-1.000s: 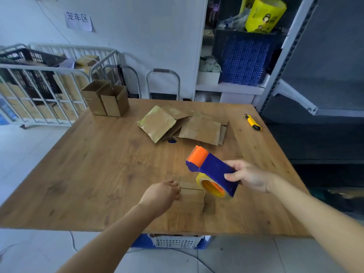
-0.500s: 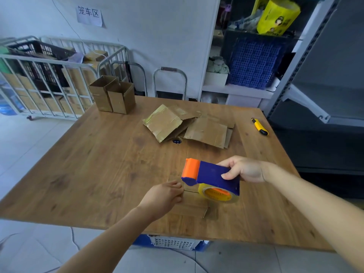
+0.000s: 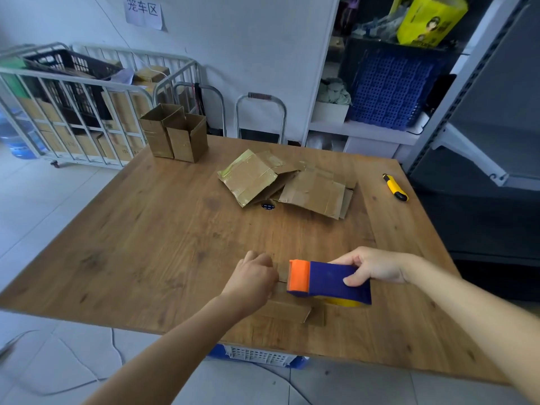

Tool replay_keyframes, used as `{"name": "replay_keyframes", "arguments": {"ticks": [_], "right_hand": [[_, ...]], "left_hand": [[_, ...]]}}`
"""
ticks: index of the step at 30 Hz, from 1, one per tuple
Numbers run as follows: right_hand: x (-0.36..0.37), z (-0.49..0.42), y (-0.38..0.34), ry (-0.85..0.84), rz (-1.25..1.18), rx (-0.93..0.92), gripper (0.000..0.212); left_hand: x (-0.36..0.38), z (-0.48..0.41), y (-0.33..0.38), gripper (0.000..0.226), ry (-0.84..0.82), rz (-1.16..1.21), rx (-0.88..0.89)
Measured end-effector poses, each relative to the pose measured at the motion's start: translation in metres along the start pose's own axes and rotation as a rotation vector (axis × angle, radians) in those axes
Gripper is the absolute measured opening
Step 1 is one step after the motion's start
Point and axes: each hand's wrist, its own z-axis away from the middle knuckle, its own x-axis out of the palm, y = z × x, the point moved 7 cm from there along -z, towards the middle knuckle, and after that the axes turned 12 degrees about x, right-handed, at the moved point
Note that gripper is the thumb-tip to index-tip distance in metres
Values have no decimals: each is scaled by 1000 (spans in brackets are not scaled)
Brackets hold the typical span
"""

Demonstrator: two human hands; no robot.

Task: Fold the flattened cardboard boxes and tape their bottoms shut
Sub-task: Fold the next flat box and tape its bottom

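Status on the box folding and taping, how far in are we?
Done: two folded boxes stand at the table's far left corner. In hand: left hand steadies a small box at the near edge while right hand lays the tape dispenser on it. Left: a pile of flattened boxes mid-table.
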Motion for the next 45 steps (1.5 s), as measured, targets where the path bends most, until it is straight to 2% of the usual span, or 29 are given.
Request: {"name": "replay_keyframes", "arguments": {"ticks": [3, 5, 7, 10, 12, 16, 21, 24, 26, 30, 36, 40, 45], "right_hand": [[1, -2, 3, 3, 14, -7, 51], [-1, -2, 3, 22, 8, -23, 51], [-3, 1, 1, 30, 4, -44, 51], [-4, 4, -4, 38, 30, -64, 49], [-3, 6, -6, 43, 51, -74, 49], [-2, 7, -7, 62, 77, -83, 49], [-1, 10, -8, 67, 83, -100, 48], [-2, 11, -8, 76, 80, -104, 47], [-2, 12, -9, 79, 81, -106, 47], [-2, 13, -10, 80, 83, -88, 50], [-3, 17, -11, 58, 64, -67, 51], [-4, 20, -9, 26, 57, -60, 55], [-14, 31, -13, 18, 56, -65, 51]], "left_hand": [[2, -9, -3, 26, 5, 318, -161], [9, -6, -13, 30, 14, 707, -349], [15, -2, -16, 23, 2, 1040, -482], [19, -1, -13, 29, -11, 1205, -517], [20, -3, -10, 32, -13, 1188, -513], [22, -6, -4, 21, -28, 1107, -446], [18, -5, -6, 22, 22, 1164, -500], [18, -4, -7, 24, -3, 1191, -508], [21, -4, -6, 25, -22, 1146, -482], [23, -3, -14, 28, 101, 977, -540], [24, -4, -18, 21, 96, 1047, -573], [24, -5, -15, 12, 93, 1006, -559], [22, -1, -21, 22, 135, 1087, -564]]}}
